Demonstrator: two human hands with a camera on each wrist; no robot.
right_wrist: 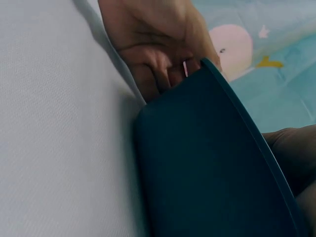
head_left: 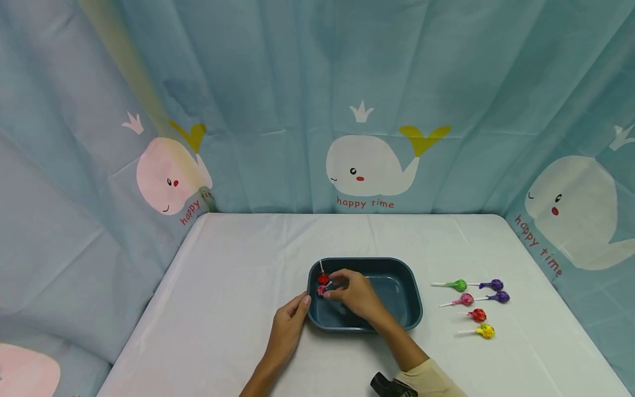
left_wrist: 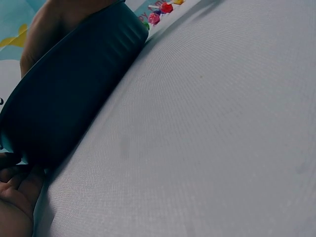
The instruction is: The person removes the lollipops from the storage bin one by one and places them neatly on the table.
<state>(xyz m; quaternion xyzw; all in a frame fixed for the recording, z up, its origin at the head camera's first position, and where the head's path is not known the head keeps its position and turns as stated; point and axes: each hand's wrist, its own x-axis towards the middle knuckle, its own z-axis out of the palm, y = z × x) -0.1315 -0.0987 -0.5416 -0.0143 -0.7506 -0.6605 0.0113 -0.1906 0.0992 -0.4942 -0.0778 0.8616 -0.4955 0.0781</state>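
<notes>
A dark teal rectangular tray (head_left: 367, 326) stands on the table. My left hand (head_left: 289, 326) holds its left end, the thumb by the rim; in the left wrist view the fingers (left_wrist: 19, 185) bend against the outer wall. Over the tray's left part, my right hand (head_left: 358, 295) reaches in with thumb and index finger apart. A pink lollipop (head_left: 321, 290) lies between those fingertips, its short stick pointing towards the palm; contact with the thumb is unclear. Just behind it a red lollipop (head_left: 323, 279) rests in the tray, stick leaning on the back-left rim.
Right of the tray lie several lollipops: green (head_left: 459, 285), pink (head_left: 466, 299), red (head_left: 478, 315), yellow (head_left: 485, 331) and two purple (head_left: 496, 284), sticks pointing left. A white cloth covers the table (head_left: 238, 264). Behind it hangs a blue whale-print curtain (head_left: 278, 110).
</notes>
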